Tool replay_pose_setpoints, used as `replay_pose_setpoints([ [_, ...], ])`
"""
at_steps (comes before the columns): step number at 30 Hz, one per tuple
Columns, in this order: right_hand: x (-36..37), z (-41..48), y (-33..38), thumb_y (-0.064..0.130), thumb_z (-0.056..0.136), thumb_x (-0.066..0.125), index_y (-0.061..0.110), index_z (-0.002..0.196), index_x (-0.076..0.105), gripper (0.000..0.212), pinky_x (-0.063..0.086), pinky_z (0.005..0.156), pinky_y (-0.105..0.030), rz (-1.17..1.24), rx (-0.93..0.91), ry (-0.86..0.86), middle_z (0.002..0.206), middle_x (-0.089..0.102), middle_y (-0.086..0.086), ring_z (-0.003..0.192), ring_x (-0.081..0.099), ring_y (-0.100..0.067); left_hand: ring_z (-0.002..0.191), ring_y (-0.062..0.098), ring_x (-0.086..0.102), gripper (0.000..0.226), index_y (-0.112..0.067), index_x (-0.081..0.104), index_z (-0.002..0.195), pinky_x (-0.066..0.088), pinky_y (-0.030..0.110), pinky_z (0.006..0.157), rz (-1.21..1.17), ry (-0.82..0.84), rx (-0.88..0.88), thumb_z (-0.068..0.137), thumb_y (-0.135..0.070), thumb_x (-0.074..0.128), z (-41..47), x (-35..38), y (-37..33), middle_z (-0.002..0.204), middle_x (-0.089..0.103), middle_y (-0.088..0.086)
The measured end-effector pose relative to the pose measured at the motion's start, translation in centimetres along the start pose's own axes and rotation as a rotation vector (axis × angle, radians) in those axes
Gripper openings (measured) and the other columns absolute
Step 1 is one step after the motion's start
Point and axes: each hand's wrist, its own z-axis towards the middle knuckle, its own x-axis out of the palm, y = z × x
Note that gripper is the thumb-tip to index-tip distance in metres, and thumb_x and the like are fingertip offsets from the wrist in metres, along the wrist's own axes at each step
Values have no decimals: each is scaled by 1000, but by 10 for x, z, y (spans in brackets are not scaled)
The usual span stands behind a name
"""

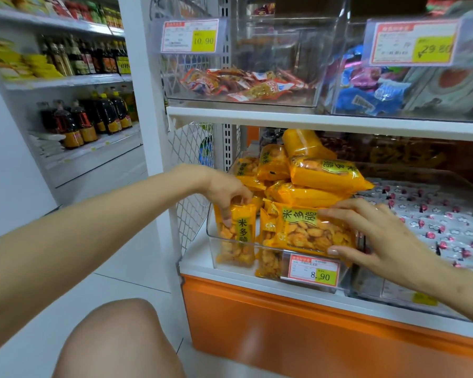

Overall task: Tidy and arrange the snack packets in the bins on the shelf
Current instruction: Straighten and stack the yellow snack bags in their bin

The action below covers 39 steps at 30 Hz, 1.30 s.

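Shelf bin (211, 241): L-hand (224, 190), upright pkt (236, 237) (R-hand (380, 233), sideways pkt (306, 231)).

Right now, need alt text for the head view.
Two hands tidy a clear bin of orange snack packets on a store shelf: the left hand grips an upright packet at the bin's left end, the right hand holds a sideways packet beside it. The rest are piled behind; the bin's price tag reads 8.90.
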Motion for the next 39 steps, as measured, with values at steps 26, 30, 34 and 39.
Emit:
replay_pose_setpoints([
  [26, -10, 27, 30, 55, 72, 69, 26, 119, 56, 56, 50, 78, -40, 244, 82, -262, 110, 57, 5, 98, 56, -18, 105, 14, 61, 98, -27, 36, 124, 52, 25, 84, -712, 69, 106, 45, -62, 81, -13, 8, 7, 118, 57, -4],
  [30, 2, 38, 43, 50, 71, 68, 25, 119, 57, 55, 50, 74, -40, 238, 103, -283, 107, 55, 6, 92, 54, -19, 113, 23, 60, 104, -30, 35, 133, 53, 33, 87, -914, -8, 151, 46, -64, 80, -17, 17, 12, 128, 54, 0],
  [34, 14, 47, 53, 41, 73, 76, 23, 127, 50, 63, 50, 85, -38, 305, 141, -276, 118, 52, 2, 105, 52, -15, 107, 26, 62, 88, -29, 46, 116, 56, 32, 77, -1067, -115, 146, 42, -54, 87, -20, 25, 12, 116, 61, -1],
  [39, 16, 52, 65, 27, 80, 72, 18, 130, 42, 59, 48, 78, -25, 444, 286, -394, 120, 44, 5, 101, 55, -12, 102, 25, 65, 51, -26, 46, 113, 57, 45, 78, -1237, -243, 165, 72, -21, 77, -35, 28, 22, 114, 63, 3],
])
